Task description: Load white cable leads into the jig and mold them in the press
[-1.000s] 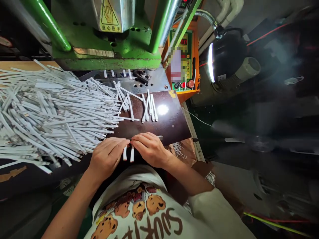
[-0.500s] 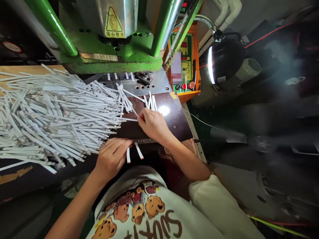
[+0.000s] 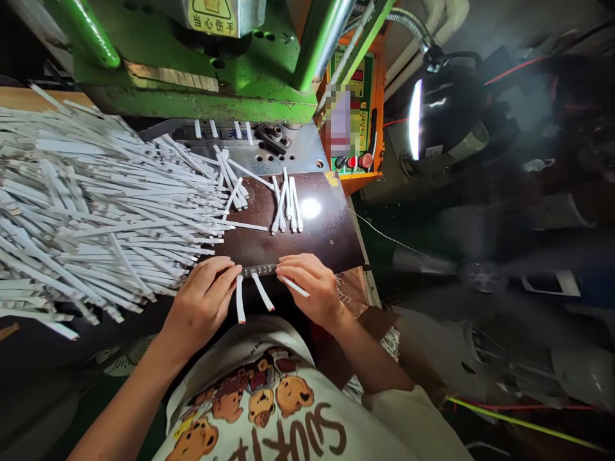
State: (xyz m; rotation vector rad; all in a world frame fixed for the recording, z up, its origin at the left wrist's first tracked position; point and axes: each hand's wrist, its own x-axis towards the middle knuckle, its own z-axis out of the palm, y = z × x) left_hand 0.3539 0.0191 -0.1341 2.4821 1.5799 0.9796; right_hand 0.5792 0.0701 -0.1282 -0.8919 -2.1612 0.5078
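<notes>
- The dark slotted bar (image 3: pixel 263 269) lay level between the two hands, at the near edge of the brown board (image 3: pixel 319 246).
- The left hand (image 3: pixel 202 296) had its fingers closed on the bar's left end; the right hand (image 3: pixel 312 291) was closed about the right end, with a white strip (image 3: pixel 295 287) slanting out from its fingers. Whether that strip's far end met the bar could not be told, as the fingers hid it.
- Two more strips, a left one (image 3: pixel 241 304) and a right one (image 3: pixel 263 293), hung from the bar toward the near side, splayed apart.
- The bar looked thin, stiff and light, best taken by its two ends, off the slots. The strips seemed light and bendable, perhaps a little slick, and their small end pieces the more fragile part; a pinch close to the end would likely steer one best.
- The board was smooth and glossy, throwing back a bright glare. A small group of strips (image 3: pixel 288 205) lay on it, and a large tangled pile (image 3: pixel 120 198) spread to the left.
- Beyond stood a green press (image 3: pixel 202 99), with an orange control box (image 3: pixel 378 137) and a lit lamp (image 3: pixel 417 121) to its right. The room behind was dim.
</notes>
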